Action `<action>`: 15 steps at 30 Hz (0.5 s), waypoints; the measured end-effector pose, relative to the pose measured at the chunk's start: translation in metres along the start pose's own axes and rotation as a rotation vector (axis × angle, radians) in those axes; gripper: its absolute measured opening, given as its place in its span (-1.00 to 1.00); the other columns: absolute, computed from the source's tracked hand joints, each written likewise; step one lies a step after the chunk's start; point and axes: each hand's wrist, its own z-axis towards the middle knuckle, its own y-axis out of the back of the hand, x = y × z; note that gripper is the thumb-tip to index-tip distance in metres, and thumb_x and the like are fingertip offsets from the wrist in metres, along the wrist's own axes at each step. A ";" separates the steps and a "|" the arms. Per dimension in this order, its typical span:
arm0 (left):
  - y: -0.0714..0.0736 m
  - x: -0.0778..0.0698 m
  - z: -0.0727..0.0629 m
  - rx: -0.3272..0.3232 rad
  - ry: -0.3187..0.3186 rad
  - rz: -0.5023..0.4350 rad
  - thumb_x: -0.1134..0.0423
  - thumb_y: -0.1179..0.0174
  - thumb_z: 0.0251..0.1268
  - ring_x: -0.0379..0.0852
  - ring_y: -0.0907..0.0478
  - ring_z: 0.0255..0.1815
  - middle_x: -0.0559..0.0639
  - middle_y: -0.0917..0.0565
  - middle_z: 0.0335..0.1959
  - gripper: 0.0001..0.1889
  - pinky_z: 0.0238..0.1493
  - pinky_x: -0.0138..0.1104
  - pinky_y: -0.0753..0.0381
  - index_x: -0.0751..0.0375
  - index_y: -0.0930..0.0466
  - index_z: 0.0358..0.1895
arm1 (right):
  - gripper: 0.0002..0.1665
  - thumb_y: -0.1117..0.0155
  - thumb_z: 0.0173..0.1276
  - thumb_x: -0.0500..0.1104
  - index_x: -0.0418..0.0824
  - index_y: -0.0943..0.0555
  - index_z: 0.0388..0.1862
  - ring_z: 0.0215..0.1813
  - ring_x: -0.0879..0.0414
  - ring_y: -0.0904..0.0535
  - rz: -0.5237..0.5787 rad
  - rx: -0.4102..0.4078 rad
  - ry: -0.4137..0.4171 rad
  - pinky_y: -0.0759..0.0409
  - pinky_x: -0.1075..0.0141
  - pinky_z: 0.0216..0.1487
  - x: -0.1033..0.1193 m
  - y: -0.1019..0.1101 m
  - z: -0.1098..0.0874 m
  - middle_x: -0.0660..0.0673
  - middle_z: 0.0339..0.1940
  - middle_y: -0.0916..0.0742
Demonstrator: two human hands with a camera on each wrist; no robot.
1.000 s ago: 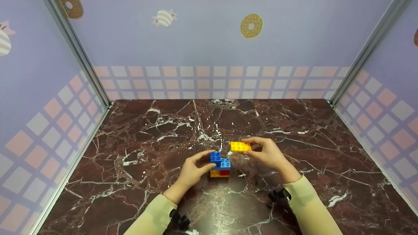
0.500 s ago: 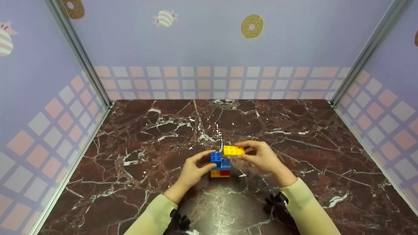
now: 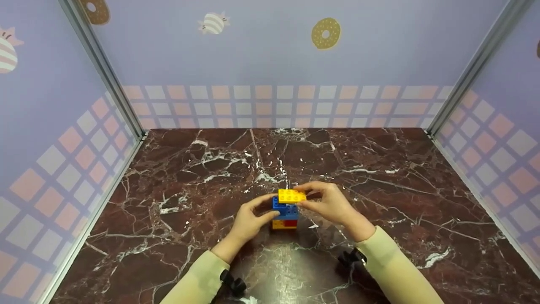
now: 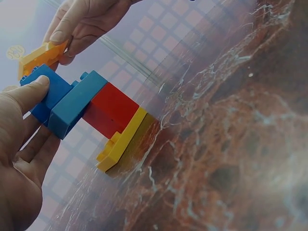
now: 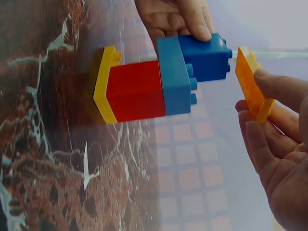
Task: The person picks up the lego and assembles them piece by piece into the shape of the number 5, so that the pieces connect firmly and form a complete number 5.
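Note:
A small tower of toy building bricks stands on the marbled tabletop [image 3: 190, 253]. A thin yellow base brick [image 5: 101, 89] is at its foot, then a red brick [image 5: 136, 91], a lighter blue brick [image 5: 174, 79] and a dark blue brick [image 5: 207, 58]. My left hand [image 3: 249, 218] grips the dark blue brick between thumb and fingers, from the left. With thumb and fingertips, my right hand [image 3: 331, 203] pinches a flat yellow brick [image 3: 291, 196], studs up. In the right wrist view this brick hangs just over the dark blue studs, with a narrow gap between.
Purple walls [image 3: 270, 63] with a checkered band enclose the table at the back and both sides. Metal strips [image 3: 472, 63] run up the corners. A black wrist camera [image 3: 233, 283] sits at the left sleeve, another black camera [image 3: 351, 256] at the right.
My right hand has brought the flat yellow brick leftward, from right of the tower to over its dark blue top. The left hand and the tower have stayed in place.

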 end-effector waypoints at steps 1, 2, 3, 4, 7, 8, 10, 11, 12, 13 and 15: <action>0.000 0.001 0.000 -0.001 0.001 0.002 0.35 -0.43 0.26 0.20 -0.72 0.11 0.33 -0.69 0.19 -0.51 0.12 -0.23 -0.76 0.35 -0.61 0.26 | -0.59 -0.51 0.27 -0.28 -0.32 -0.72 0.10 0.00 -0.13 -0.76 0.001 0.005 0.010 -0.80 0.20 0.07 0.000 -0.001 0.001 -0.27 0.03 -0.81; 0.000 0.001 0.000 -0.001 0.001 0.002 0.35 -0.43 0.27 0.20 -0.71 0.12 0.35 -0.69 0.19 -0.51 0.13 -0.23 -0.76 0.37 -0.61 0.26 | -0.59 -0.52 0.26 -0.28 -0.32 -0.72 0.10 0.01 -0.14 -0.75 0.000 0.011 0.020 -0.80 0.21 0.07 0.001 -0.003 0.001 -0.27 0.03 -0.80; 0.000 0.001 -0.001 0.000 0.001 0.002 0.35 -0.42 0.27 0.21 -0.71 0.13 0.36 -0.68 0.19 -0.51 0.14 -0.22 -0.76 0.38 -0.60 0.27 | -0.59 -0.52 0.26 -0.29 -0.33 -0.72 0.09 0.01 -0.14 -0.75 -0.002 0.015 0.031 -0.80 0.22 0.06 0.001 -0.004 0.002 -0.28 0.03 -0.80; 0.000 0.001 -0.001 0.000 0.001 0.004 0.36 -0.42 0.27 0.23 -0.70 0.13 0.37 -0.68 0.19 -0.50 0.14 -0.22 -0.76 0.40 -0.59 0.27 | -0.59 -0.52 0.25 -0.29 -0.34 -0.72 0.09 0.01 -0.15 -0.75 -0.001 0.020 0.039 -0.80 0.24 0.06 0.001 -0.005 0.003 -0.28 0.03 -0.80; 0.000 0.000 -0.002 0.000 0.002 0.007 0.36 -0.42 0.27 0.22 -0.70 0.14 0.37 -0.68 0.19 -0.50 0.15 -0.24 -0.75 0.41 -0.58 0.28 | -0.59 -0.53 0.24 -0.30 -0.35 -0.72 0.08 0.01 -0.16 -0.76 0.006 0.030 0.047 -0.80 0.27 0.03 -0.002 -0.009 0.004 -0.30 0.03 -0.80; 0.000 0.000 -0.002 -0.001 0.000 0.009 0.36 -0.41 0.28 0.23 -0.69 0.14 0.38 -0.68 0.18 -0.50 0.15 -0.24 -0.75 0.43 -0.58 0.27 | -0.59 -0.52 0.24 -0.30 -0.36 -0.72 0.07 0.01 -0.16 -0.76 0.009 0.033 0.048 -0.80 0.28 0.02 -0.002 -0.010 0.005 -0.30 0.03 -0.80; 0.000 -0.001 -0.002 -0.003 -0.007 0.013 0.37 -0.41 0.28 0.25 -0.69 0.14 0.39 -0.69 0.16 -0.50 0.15 -0.22 -0.76 0.45 -0.57 0.27 | -0.59 -0.52 0.25 -0.30 -0.36 -0.72 0.08 0.01 -0.17 -0.76 0.019 0.039 0.044 -0.80 0.29 0.01 -0.003 -0.011 0.005 -0.30 0.04 -0.80; 0.000 -0.001 -0.002 -0.003 -0.010 0.010 0.37 -0.41 0.28 0.26 -0.69 0.14 0.39 -0.69 0.15 -0.50 0.16 -0.20 -0.75 0.47 -0.57 0.26 | -0.59 -0.52 0.25 -0.30 -0.36 -0.72 0.08 0.01 -0.17 -0.76 0.023 0.041 0.043 -0.80 0.29 0.01 -0.003 -0.011 0.006 -0.30 0.04 -0.80; 0.000 -0.001 -0.002 -0.003 -0.009 0.008 0.37 -0.41 0.28 0.25 -0.69 0.14 0.39 -0.70 0.14 -0.50 0.17 -0.20 -0.75 0.47 -0.57 0.26 | -0.59 -0.52 0.25 -0.30 -0.35 -0.72 0.08 0.01 -0.17 -0.76 0.023 0.041 0.043 -0.80 0.29 0.01 -0.003 -0.011 0.006 -0.30 0.04 -0.80; 0.000 -0.002 -0.002 -0.002 -0.008 0.006 0.37 -0.41 0.28 0.25 -0.69 0.14 0.39 -0.70 0.14 -0.50 0.17 -0.19 -0.75 0.47 -0.57 0.26 | -0.59 -0.52 0.25 -0.30 -0.35 -0.72 0.08 0.01 -0.17 -0.75 0.023 0.042 0.043 -0.80 0.29 0.01 -0.003 -0.011 0.006 -0.30 0.04 -0.80; 0.001 -0.002 -0.002 -0.002 -0.006 0.009 0.36 -0.41 0.28 0.25 -0.69 0.13 0.39 -0.70 0.13 -0.50 0.17 -0.20 -0.75 0.47 -0.57 0.26 | -0.59 -0.52 0.25 -0.30 -0.34 -0.72 0.09 0.02 -0.16 -0.75 0.018 0.045 0.045 -0.80 0.29 0.01 -0.002 -0.011 0.007 -0.30 0.04 -0.80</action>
